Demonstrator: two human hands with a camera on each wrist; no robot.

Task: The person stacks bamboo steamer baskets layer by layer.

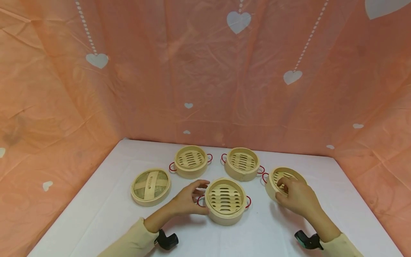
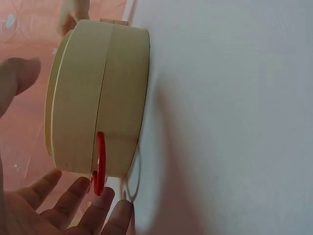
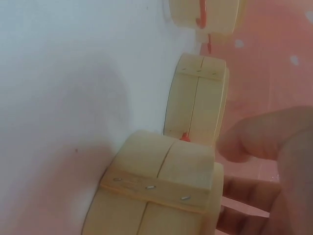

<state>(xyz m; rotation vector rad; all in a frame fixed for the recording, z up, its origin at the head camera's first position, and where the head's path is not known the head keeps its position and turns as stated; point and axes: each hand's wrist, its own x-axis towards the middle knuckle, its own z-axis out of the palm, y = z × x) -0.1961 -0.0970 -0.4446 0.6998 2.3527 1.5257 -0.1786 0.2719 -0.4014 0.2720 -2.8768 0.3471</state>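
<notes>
A round bamboo steamer basket (image 1: 225, 217) with red side handles stands front centre, its slatted inside showing from above. My left hand (image 1: 189, 200) reaches around its left side, fingers spread by a red handle (image 2: 101, 164); the left wrist view shows the thumb (image 2: 22, 76) apart from the wall. At the right stands another bamboo steamer basket (image 1: 271, 187). Over its right part is my right hand (image 1: 297, 196), loosely bent. In the right wrist view the thumb (image 3: 244, 139) is off the stapled basket wall, and the fingers (image 3: 249, 193) are partly hidden behind its upper edge.
Two more steamer baskets with red handles stand at the back, one left (image 1: 191, 174) and one right (image 1: 240, 175). A woven bamboo lid (image 1: 160, 189) lies on the left. Orange cloth (image 1: 208, 117) with hearts encloses the white table (image 1: 106, 200).
</notes>
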